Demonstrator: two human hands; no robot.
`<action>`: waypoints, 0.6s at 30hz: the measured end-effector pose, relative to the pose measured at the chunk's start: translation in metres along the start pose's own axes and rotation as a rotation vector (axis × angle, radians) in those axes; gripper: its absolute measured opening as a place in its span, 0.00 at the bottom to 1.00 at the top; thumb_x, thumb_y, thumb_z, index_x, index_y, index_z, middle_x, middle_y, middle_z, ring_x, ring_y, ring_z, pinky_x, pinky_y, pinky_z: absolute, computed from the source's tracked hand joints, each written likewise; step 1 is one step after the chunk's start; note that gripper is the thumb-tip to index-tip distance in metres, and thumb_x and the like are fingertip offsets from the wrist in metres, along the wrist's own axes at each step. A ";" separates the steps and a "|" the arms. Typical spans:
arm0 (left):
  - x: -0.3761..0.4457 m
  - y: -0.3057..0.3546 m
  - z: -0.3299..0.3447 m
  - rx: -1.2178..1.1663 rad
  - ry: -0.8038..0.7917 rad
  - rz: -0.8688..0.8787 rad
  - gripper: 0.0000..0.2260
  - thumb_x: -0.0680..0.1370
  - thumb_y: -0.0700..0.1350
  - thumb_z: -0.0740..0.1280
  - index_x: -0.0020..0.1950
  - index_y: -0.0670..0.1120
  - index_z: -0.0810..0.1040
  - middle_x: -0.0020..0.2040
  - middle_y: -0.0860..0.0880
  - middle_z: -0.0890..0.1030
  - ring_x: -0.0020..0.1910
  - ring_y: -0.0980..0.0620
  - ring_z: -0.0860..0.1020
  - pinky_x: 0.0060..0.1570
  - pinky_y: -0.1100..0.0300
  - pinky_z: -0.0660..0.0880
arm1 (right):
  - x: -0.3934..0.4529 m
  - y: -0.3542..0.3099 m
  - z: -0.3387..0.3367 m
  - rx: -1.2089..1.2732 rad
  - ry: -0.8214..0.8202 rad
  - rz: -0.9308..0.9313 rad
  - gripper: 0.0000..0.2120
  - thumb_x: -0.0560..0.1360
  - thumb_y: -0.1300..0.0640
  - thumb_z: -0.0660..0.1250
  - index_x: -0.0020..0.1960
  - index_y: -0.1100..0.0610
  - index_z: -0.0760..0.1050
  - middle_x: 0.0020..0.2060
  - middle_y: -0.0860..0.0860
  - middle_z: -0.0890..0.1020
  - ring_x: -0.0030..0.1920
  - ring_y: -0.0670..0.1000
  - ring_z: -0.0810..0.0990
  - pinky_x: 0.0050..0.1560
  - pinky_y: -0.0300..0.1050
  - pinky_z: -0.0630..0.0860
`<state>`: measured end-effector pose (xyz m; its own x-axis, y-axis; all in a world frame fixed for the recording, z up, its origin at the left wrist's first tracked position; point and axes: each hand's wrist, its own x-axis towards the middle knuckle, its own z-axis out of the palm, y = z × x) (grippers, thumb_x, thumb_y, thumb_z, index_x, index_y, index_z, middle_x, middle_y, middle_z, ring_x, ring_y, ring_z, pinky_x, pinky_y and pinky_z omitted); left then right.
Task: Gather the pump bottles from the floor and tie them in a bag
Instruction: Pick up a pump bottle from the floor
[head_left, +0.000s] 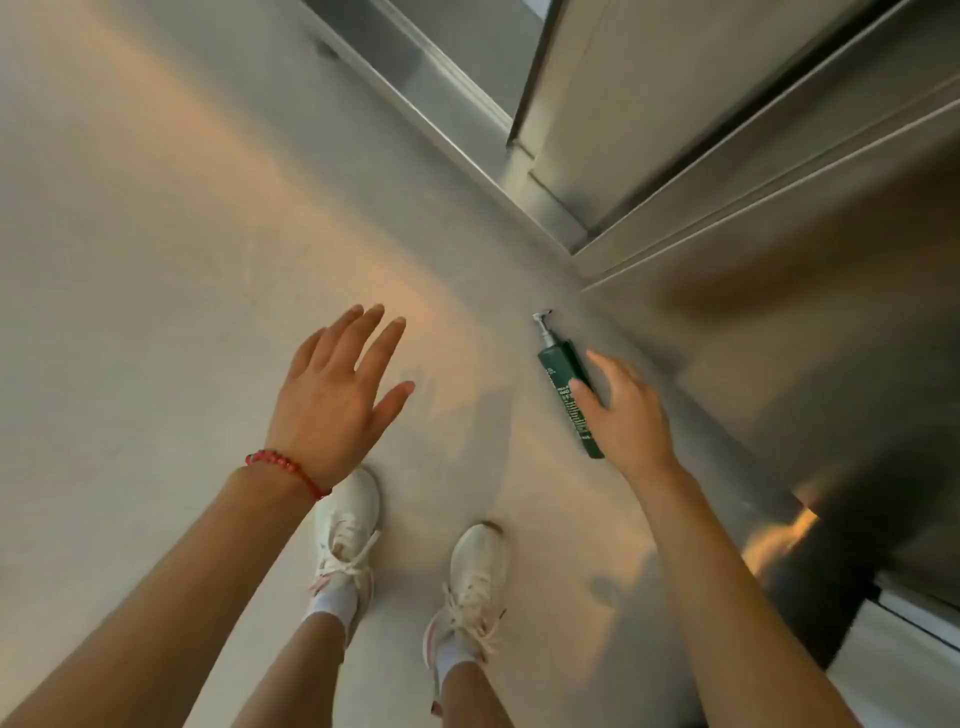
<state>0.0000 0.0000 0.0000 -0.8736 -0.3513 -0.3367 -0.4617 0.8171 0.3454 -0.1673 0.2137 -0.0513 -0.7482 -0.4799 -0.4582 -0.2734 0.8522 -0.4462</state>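
Observation:
A dark green pump bottle (563, 384) with a silver pump head lies flat on the pale floor, pump pointing away from me, close to a metal cabinet base. My right hand (626, 415) hovers over its lower half with fingers spread, covering part of the label; I cannot tell if it touches the bottle. My left hand (337, 395), with a red bead bracelet on the wrist, is held out flat with fingers apart above bare floor, well left of the bottle. No bag is in view.
Brushed metal cabinet fronts (753, 322) rise along the right side, and a metal door frame and threshold (467, 130) run diagonally at the top. My two white sneakers (410, 561) stand on the floor below my hands.

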 end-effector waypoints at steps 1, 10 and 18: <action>0.005 -0.005 0.017 -0.001 -0.022 -0.012 0.27 0.76 0.56 0.50 0.68 0.40 0.67 0.66 0.36 0.71 0.65 0.35 0.69 0.61 0.40 0.67 | 0.012 0.010 0.014 0.010 0.002 0.024 0.20 0.75 0.52 0.64 0.66 0.56 0.70 0.62 0.56 0.76 0.62 0.58 0.72 0.56 0.50 0.70; 0.050 -0.041 0.128 0.032 -0.018 0.020 0.26 0.76 0.54 0.55 0.67 0.39 0.68 0.65 0.35 0.72 0.64 0.34 0.70 0.59 0.39 0.68 | 0.103 0.083 0.111 0.149 0.012 0.214 0.25 0.72 0.54 0.69 0.66 0.59 0.69 0.63 0.59 0.76 0.63 0.58 0.74 0.62 0.52 0.71; 0.052 -0.066 0.160 0.046 -0.121 0.018 0.28 0.76 0.57 0.50 0.68 0.40 0.67 0.66 0.37 0.72 0.65 0.36 0.70 0.60 0.41 0.69 | 0.124 0.105 0.147 0.188 0.071 0.263 0.20 0.63 0.49 0.75 0.52 0.54 0.77 0.45 0.52 0.83 0.43 0.52 0.79 0.43 0.39 0.70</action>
<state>0.0095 0.0003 -0.1807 -0.8554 -0.2814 -0.4349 -0.4365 0.8436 0.3128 -0.1993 0.2134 -0.2682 -0.8205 -0.2274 -0.5244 0.0460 0.8882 -0.4571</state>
